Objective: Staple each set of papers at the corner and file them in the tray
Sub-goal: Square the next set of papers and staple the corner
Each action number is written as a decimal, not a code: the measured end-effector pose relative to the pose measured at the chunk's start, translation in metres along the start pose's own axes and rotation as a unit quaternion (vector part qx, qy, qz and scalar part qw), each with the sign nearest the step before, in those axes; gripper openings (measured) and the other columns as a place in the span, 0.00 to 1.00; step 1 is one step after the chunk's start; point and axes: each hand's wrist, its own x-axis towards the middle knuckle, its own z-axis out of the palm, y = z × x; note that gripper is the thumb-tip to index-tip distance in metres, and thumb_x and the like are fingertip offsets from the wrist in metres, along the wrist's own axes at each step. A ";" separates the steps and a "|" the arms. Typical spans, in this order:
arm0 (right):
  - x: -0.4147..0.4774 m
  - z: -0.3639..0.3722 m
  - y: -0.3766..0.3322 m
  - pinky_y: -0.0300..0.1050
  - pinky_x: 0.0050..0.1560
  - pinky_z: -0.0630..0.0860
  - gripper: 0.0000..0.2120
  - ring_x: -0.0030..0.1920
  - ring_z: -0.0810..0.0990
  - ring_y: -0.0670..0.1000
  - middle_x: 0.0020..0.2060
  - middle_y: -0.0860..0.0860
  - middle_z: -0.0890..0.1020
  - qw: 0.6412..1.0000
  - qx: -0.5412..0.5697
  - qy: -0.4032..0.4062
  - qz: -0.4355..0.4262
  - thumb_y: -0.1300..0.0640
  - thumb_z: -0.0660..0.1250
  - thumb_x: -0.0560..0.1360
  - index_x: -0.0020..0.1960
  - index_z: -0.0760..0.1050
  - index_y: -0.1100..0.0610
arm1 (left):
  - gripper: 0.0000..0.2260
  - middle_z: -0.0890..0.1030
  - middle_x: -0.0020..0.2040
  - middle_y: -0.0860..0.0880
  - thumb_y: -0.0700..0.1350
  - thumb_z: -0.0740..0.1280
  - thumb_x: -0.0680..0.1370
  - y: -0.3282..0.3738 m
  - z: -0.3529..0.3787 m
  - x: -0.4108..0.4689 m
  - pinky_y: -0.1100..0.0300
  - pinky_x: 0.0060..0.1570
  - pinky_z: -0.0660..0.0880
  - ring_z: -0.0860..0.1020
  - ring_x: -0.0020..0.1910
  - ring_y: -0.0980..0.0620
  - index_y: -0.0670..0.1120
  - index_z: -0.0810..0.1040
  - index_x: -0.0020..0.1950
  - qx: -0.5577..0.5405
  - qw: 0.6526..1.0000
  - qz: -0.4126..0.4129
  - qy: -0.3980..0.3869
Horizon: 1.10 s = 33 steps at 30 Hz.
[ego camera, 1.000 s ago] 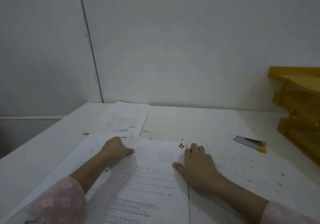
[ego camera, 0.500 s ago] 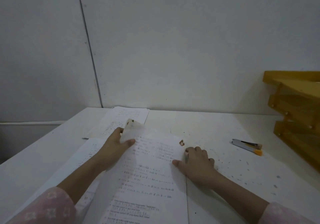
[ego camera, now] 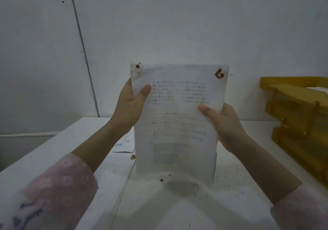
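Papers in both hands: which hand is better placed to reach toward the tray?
Probably the right hand: the tray stands on its side, and the left hand grips the papers higher up, so it could hold them alone.

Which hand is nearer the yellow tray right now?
Right. The right hand grips the right edge of the papers, on the side toward the tray but apart from it. The left hand grips the opposite edge, farther away.
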 end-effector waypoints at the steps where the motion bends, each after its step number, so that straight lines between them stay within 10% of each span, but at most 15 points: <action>1: 0.004 -0.002 -0.004 0.46 0.42 0.83 0.07 0.45 0.85 0.52 0.45 0.50 0.86 1.000 -0.013 0.013 -0.025 0.60 0.66 0.77 0.54 0.79 0.56 | 0.12 0.81 0.55 0.49 0.48 0.62 0.80 0.001 0.008 0.004 0.56 0.45 0.81 0.82 0.50 0.52 0.47 0.71 0.63 -0.015 1.000 0.012 0.007; 33: -0.005 -0.043 0.106 0.31 0.35 0.78 0.08 0.46 0.82 0.45 0.45 0.45 0.82 0.993 -0.058 0.090 0.039 0.53 0.71 0.73 0.51 0.77 0.49 | 0.07 0.84 0.47 0.52 0.52 0.63 0.78 -0.117 0.070 -0.038 0.58 0.41 0.81 0.84 0.45 0.53 0.53 0.77 0.52 -0.026 0.994 -0.107 0.008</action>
